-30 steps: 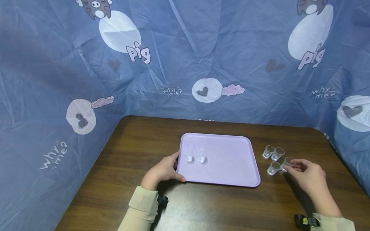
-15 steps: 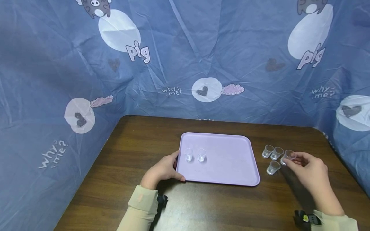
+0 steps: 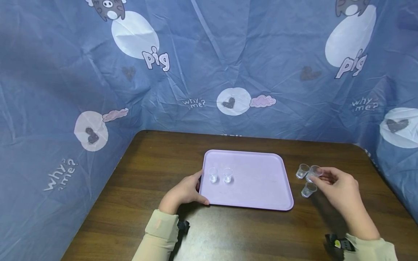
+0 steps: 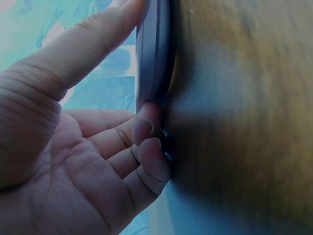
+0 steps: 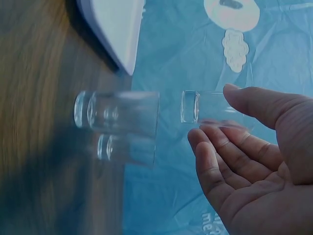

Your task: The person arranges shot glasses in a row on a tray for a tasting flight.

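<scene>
My left hand (image 3: 184,190) grips the near-left corner of a lilac tray (image 3: 258,197), thumb at the front edge and fingers along the left side. In the left wrist view the thumb and curled fingertips (image 4: 152,155) meet at the tray's rim. Two clear shot glasses stand upright on the tray's left part. My right hand (image 3: 341,188) pinches another clear shot glass (image 5: 212,105) between thumb and fingers, raised above the table. In the head view it overlaps the cluster of glasses right of the tray, including a back glass (image 3: 302,171) and a front glass (image 3: 308,190).
The brown wooden table (image 3: 261,232) carries everything. A blue printed cloth (image 3: 183,79) hangs behind and to the left of it. The right wrist view shows two standing glasses, the nearer shot glass (image 5: 122,112) partly covering the other.
My right hand has carried its shot glass first away from me, then left over the other glasses. The left hand and the tray stay put.
</scene>
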Demonstrator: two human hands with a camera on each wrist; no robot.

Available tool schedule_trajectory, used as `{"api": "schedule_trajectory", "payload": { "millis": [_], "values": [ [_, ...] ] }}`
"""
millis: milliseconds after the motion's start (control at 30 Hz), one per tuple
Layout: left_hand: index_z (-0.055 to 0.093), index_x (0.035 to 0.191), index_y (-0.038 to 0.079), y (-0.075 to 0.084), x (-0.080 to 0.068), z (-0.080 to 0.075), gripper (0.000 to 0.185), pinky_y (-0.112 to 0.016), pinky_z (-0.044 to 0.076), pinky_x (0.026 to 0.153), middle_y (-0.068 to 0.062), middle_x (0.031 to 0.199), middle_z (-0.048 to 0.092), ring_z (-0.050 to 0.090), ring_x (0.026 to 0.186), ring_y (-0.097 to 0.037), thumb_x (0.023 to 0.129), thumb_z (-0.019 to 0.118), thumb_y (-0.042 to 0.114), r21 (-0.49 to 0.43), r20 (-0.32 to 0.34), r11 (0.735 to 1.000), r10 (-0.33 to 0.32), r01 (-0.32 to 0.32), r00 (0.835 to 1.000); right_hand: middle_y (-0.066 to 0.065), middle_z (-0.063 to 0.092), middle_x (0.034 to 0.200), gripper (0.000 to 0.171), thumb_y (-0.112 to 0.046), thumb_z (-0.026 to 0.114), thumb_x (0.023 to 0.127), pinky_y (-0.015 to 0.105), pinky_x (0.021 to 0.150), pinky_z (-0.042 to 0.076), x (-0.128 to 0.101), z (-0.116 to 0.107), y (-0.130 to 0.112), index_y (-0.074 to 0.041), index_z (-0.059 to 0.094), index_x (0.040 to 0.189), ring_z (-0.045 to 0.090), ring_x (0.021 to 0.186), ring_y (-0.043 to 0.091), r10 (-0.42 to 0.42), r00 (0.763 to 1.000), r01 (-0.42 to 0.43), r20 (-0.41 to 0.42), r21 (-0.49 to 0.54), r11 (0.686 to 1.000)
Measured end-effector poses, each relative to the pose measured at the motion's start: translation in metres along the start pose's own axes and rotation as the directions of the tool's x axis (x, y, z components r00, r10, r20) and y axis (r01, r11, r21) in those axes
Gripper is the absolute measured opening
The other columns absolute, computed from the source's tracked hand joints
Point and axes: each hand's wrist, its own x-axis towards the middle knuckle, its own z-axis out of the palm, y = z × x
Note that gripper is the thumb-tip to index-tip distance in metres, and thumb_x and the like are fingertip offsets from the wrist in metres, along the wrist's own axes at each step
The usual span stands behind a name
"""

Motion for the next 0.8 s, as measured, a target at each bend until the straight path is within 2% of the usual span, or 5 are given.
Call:
{"api": "schedule_trajectory", "payload": {
  "millis": [133, 367, 600, 800],
  "values": [
    [0.033, 0.154, -0.006, 0.0, 0.0, 0.0, 0.115, -0.041, 0.05, 0.078, -0.006, 0.086, 0.063, 0.059, 0.08, -0.019, 0.063, 0.1, 0.016, 0.001, -0.002, 1.0, 0.001, -0.001, 1.0, 0.017, 0.074, 0.092, 0.036, -0.02, 0.088, 0.082, 0.012, 0.058, 0.045, 0.0, 0.008, -0.008, 0.003, 0.074, 0.106, 0.061, 0.072, -0.001, 0.0, 1.0, 0.0, 0.025, 0.01, 1.0],
    [0.032, 0.155, -0.006, 0.0, 0.0, 0.0, 0.116, -0.041, 0.05, 0.077, -0.007, 0.087, 0.063, 0.059, 0.079, -0.019, 0.063, 0.1, 0.016, -0.002, -0.003, 1.0, -0.001, 0.001, 1.0, 0.019, 0.073, 0.095, 0.036, -0.014, 0.086, 0.084, 0.014, 0.06, 0.048, 0.0, 0.024, -0.019, 0.006, 0.071, 0.109, 0.07, 0.08, 0.025, -0.023, 0.996, 0.019, 0.088, 0.048, 0.999],
    [0.03, 0.155, -0.006, 0.0, 0.0, 0.0, 0.117, -0.041, 0.05, 0.078, -0.007, 0.088, 0.062, 0.059, 0.081, -0.02, 0.063, 0.1, 0.016, -0.002, 0.002, 1.0, -0.009, 0.009, 1.0, 0.014, 0.074, 0.09, 0.034, -0.012, 0.087, 0.082, 0.017, 0.06, 0.05, 0.003, 0.04, -0.034, 0.005, 0.073, 0.106, 0.07, 0.076, 0.023, -0.089, 0.988, 0.078, 0.123, 0.09, 0.993],
    [0.031, 0.155, -0.005, 0.0, 0.001, 0.0, 0.116, -0.041, 0.05, 0.078, -0.007, 0.087, 0.063, 0.059, 0.08, -0.019, 0.063, 0.1, 0.015, -0.002, -0.003, 1.0, 0.003, -0.003, 1.0, 0.011, 0.073, 0.089, 0.031, -0.01, 0.087, 0.081, 0.02, 0.062, 0.052, 0.006, 0.055, -0.042, 0.004, 0.073, 0.104, 0.069, 0.076, 0.021, -0.109, 0.982, 0.089, 0.156, 0.131, 0.987]
  ]
}}
